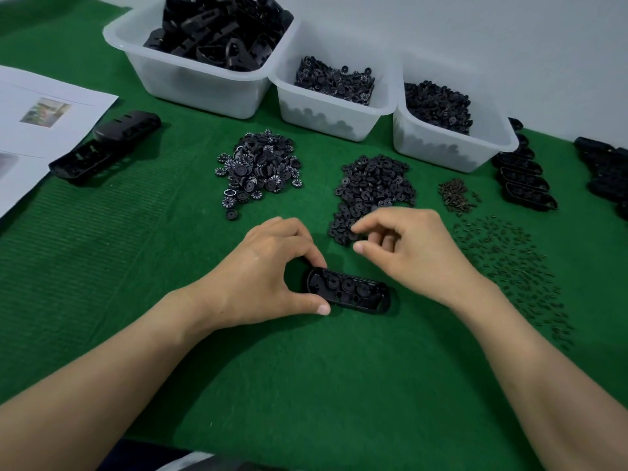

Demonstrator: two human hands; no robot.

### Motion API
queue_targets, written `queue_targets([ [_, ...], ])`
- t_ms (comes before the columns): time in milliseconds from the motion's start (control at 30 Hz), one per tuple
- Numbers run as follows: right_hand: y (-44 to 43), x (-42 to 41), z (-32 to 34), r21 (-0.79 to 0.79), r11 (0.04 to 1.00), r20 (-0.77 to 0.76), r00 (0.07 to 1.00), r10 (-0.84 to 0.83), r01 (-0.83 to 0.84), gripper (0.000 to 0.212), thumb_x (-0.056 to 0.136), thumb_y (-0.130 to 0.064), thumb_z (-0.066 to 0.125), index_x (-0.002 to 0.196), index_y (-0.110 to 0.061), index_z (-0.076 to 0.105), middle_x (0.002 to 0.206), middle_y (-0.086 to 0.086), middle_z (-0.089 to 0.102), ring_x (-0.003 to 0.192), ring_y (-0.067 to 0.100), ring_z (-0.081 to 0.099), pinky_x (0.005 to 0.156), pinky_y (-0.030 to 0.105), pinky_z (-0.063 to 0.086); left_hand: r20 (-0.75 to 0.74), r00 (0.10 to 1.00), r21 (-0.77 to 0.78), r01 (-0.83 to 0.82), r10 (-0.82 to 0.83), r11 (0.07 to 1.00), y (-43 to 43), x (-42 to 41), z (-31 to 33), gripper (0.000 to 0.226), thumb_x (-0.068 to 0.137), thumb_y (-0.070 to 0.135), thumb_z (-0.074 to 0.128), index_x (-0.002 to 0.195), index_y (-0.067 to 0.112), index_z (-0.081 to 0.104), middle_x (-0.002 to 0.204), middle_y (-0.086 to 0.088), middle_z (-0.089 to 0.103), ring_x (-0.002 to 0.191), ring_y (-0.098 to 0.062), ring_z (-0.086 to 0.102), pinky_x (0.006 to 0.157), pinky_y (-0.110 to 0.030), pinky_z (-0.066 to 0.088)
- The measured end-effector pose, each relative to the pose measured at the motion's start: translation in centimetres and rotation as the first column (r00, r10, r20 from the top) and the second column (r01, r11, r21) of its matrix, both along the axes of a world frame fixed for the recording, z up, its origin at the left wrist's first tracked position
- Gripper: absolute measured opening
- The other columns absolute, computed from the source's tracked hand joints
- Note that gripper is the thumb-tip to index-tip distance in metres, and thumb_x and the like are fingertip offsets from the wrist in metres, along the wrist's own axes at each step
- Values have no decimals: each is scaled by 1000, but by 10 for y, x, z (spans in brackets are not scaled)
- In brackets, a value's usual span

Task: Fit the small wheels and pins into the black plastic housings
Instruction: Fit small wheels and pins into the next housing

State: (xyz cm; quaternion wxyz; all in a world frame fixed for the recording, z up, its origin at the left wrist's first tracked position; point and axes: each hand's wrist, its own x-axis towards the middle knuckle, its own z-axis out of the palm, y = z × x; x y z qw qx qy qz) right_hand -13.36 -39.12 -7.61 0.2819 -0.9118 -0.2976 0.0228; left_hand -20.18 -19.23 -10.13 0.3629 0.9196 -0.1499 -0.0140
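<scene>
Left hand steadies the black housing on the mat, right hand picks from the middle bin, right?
Not the bin: the head view shows the right hand at the pile of black wheels on the mat. The left hand does steady the housing.

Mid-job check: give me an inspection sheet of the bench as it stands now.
Surface: green mat, flat.
Job's things: housing on the mat, seated wheels inside; patterned wheels, plain wheels and pins piled beyond; three tubs of stock behind.
Clutter: paper sheets and spare housings at left.
Grips: left hand holds the housing's end; right hand over plain wheels, grasp unclear.
Cables: nothing seen.
Surroundings: pale wall behind tubs.
</scene>
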Motion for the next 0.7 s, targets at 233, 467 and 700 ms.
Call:
queue_targets([
  [233, 10, 3, -11, -66, 998, 74, 997, 7, -2, 6, 76, -17, 71, 82, -20, 69, 71, -10, 57, 61, 1, 49, 61, 25, 43, 5, 1000, -5, -1, 1, 1000, -1, 0, 0, 39, 58, 50, 77, 89, 30, 62, 96, 8, 52, 95, -11, 46, 90, -30, 36],
  [467, -3, -1, -6, -52, 996, -85, 994, 69, -73, 26, 77, -10, 71, 99, -23, 70, 76, -10, 58, 61, 9, 52, 58, 13, 43, -4, 1000, 6, 7, -7, 1000, 1, 0, 0, 39, 59, 52, 75, 90, 32, 61, 96, 10, 50, 95, -9, 45, 89, -28, 35],
  [700, 3, -1, -8, -23, 998, -108, 992, 62, -65, 12, 76, -10, 73, 84, -18, 71, 72, -10, 57, 56, 3, 48, 56, 11, 39, 3, 1000, 3, 3, -3, 1000, 0, 0, 0, 40, 58, 52, 75, 90, 31, 62, 95, 10, 51, 94, -10, 45, 89, -30, 36],
])
